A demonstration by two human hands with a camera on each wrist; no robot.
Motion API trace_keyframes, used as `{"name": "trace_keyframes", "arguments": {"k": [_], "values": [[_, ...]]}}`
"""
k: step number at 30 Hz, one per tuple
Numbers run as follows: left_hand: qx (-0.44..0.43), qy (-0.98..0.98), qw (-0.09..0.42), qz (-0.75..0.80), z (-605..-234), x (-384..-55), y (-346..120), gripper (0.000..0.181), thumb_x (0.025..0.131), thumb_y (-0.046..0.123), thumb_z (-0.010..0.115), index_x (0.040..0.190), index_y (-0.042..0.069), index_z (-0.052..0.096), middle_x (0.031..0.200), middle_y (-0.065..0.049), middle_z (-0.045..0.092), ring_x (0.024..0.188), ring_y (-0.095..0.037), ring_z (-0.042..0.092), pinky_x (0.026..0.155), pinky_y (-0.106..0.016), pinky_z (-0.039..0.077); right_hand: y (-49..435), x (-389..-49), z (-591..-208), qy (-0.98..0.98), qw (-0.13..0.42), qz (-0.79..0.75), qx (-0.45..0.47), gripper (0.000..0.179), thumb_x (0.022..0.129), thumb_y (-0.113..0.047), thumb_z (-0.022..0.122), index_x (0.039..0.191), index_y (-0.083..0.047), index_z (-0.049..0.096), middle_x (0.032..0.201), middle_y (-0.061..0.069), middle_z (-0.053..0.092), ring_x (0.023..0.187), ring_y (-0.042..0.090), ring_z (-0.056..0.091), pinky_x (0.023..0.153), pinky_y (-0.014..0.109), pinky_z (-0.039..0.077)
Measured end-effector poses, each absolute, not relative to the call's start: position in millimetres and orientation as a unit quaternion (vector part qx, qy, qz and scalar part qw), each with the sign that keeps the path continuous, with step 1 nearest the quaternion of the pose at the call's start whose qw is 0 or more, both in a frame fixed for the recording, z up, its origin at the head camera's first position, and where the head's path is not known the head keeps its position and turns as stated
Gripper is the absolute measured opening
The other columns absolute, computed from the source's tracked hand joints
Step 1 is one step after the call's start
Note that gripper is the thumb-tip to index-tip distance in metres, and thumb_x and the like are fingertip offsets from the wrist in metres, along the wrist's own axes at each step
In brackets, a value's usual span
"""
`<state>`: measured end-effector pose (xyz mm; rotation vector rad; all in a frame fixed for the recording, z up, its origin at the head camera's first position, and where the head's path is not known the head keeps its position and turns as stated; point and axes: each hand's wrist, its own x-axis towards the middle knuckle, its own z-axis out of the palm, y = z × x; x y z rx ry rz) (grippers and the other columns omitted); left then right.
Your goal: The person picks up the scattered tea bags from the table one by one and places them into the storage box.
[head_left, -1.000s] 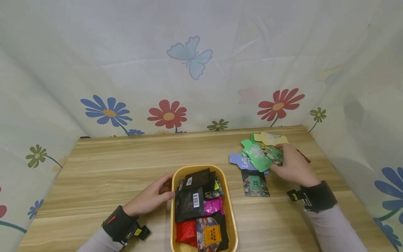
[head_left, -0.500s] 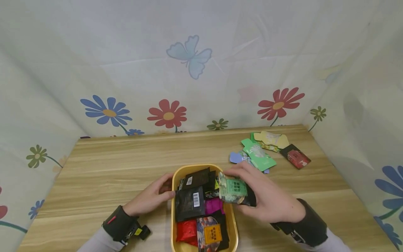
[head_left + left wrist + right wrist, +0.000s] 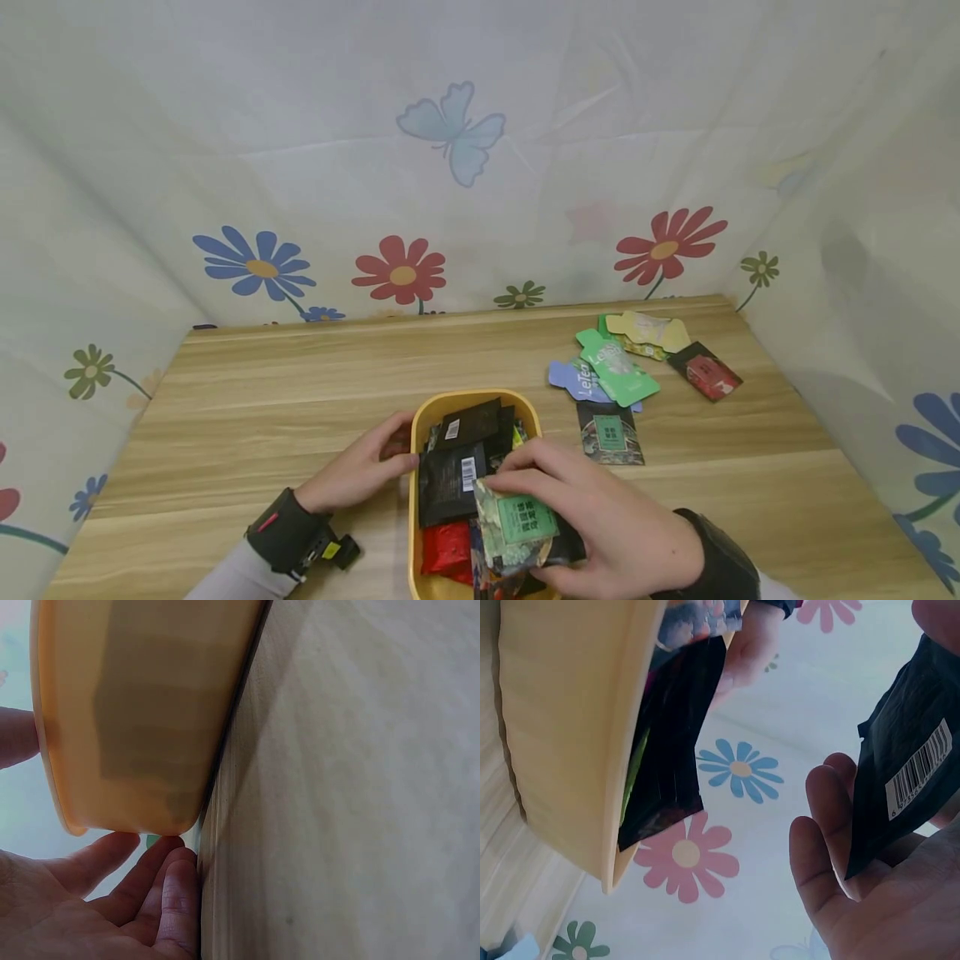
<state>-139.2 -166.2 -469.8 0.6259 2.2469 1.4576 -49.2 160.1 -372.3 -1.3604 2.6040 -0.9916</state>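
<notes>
My right hand [image 3: 611, 521] pinches a tea sachet [image 3: 513, 529] with a green label over the near part of a yellow plastic bin [image 3: 414, 554]. In the right wrist view, the black back of this tea sachet [image 3: 907, 765] shows a barcode, with fingers beneath it. Black, red and patterned sachets fill the bin, among them a black sachet [image 3: 446, 492] with a barcode; the held sachet hides some of them. At the bin's left side rests my left hand [image 3: 360, 475], its relaxed fingers and thumb touching the outer wall and rim, as the left wrist view also shows [image 3: 127, 892].
Right of the bin, a dark sachet [image 3: 611, 435] with a green label lies on the wooden table [image 3: 300, 375]. Behind it are a green packet [image 3: 618, 371], a blue one [image 3: 573, 379], a yellow one [image 3: 656, 331] and a red-labelled black sachet [image 3: 705, 371]. Flowered curtains surround the table.
My right hand has picked up the green-labelled sachet from the pile at the right and carried it left and nearer, over the bin. My left hand has stayed at the bin.
</notes>
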Motion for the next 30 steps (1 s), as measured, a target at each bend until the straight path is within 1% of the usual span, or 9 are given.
{"name": "trace_keyframes", "arguments": {"k": [3,7,10,12,15,18,21,26,30], "values": [[0.227,0.801,0.191,0.519,-469.6,-140.4,-165.6,0.058,0.096,0.017,0.057,0.151,0.012,0.039,0.142,-0.008,0.052,0.122,-0.024,0.057,0.099,-0.033,0.047,157.3,-47.8,-372.1,0.842,0.047,-0.316,-0.435,0.082,0.079,-0.049,0.075,0.151,-0.037,0.038,0.148,-0.016,0.036,0.128,0.004,0.039,0.1,0.035,0.046],[0.229,0.803,0.188,0.518,-469.2,-141.9,-165.1,0.058,0.096,0.017,0.057,0.151,0.012,0.039,0.142,-0.008,0.052,0.121,-0.023,0.057,0.099,-0.033,0.047,157.3,-47.2,-369.9,0.846,0.069,-0.294,-0.44,0.106,0.073,-0.07,0.069,0.16,-0.032,0.022,0.165,-0.004,0.015,0.146,0.017,0.025,0.104,0.05,0.044],[0.229,0.802,0.188,0.519,-468.2,-142.5,-164.8,0.058,0.096,0.017,0.057,0.151,0.012,0.039,0.142,-0.008,0.052,0.121,-0.023,0.057,0.099,-0.033,0.047,164.9,-54.3,-366.6,0.844,0.025,-0.294,-0.447,0.12,0.069,-0.072,0.07,0.163,-0.022,0.015,0.168,0.005,0.004,0.151,0.027,0.015,0.104,0.062,0.038],[0.228,0.801,0.189,0.52,-467.2,-142.7,-164.6,0.058,0.096,0.016,0.057,0.151,0.011,0.039,0.141,-0.008,0.052,0.122,-0.024,0.057,0.1,-0.033,0.047,177.4,-68.3,-367.0,0.851,-0.029,-0.296,-0.433,0.117,0.071,-0.066,0.074,0.162,-0.018,0.018,0.168,0.008,0.007,0.151,0.029,0.018,0.104,0.063,0.036],[0.227,0.799,0.191,0.523,-467.1,-142.3,-165.2,0.059,0.096,0.017,0.057,0.151,0.011,0.038,0.142,-0.009,0.051,0.122,-0.024,0.057,0.1,-0.033,0.047,208.8,-100.4,-372.6,0.885,-0.11,-0.281,-0.354,0.105,0.077,-0.056,0.075,0.16,-0.016,0.025,0.166,0.009,0.016,0.148,0.033,0.023,0.106,0.064,0.033],[0.228,0.794,0.195,0.528,-469.6,-141.7,-166.7,0.059,0.096,0.018,0.058,0.152,0.011,0.038,0.143,-0.01,0.051,0.122,-0.025,0.057,0.1,-0.032,0.047,253.1,-135.7,-386.9,0.929,-0.137,-0.261,-0.225,0.089,0.084,-0.049,0.071,0.156,-0.011,0.034,0.16,0.014,0.03,0.143,0.037,0.032,0.105,0.066,0.034],[0.231,0.791,0.199,0.53,-472.3,-141.0,-167.7,0.059,0.096,0.018,0.058,0.151,0.011,0.038,0.143,-0.011,0.051,0.123,-0.025,0.057,0.099,-0.031,0.046,298.7,-161.3,-409.4,0.955,-0.152,-0.224,-0.123,0.081,0.087,-0.045,0.069,0.147,0.003,0.044,0.146,0.027,0.043,0.127,0.044,0.044,0.099,0.067,0.037],[0.23,0.791,0.2,0.53,-473.1,-141.0,-167.5,0.059,0.096,0.018,0.058,0.151,0.011,0.039,0.143,-0.011,0.051,0.123,-0.025,0.057,0.1,-0.032,0.046,350.9,-177.6,-443.6,0.984,-0.101,-0.147,-0.022,0.076,0.087,-0.035,0.067,0.139,0.016,0.045,0.131,0.038,0.045,0.11,0.049,0.048,0.094,0.064,0.041],[0.227,0.792,0.202,0.53,-472.4,-141.4,-166.6,0.06,0.096,0.019,0.058,0.152,0.012,0.038,0.143,-0.01,0.051,0.123,-0.025,0.057,0.1,-0.033,0.046,368.1,-181.0,-455.6,0.993,-0.028,-0.112,0.018,0.083,0.09,-0.047,0.06,0.14,0.017,0.042,0.133,0.044,0.038,0.114,0.057,0.044,0.095,0.067,0.039]]}}
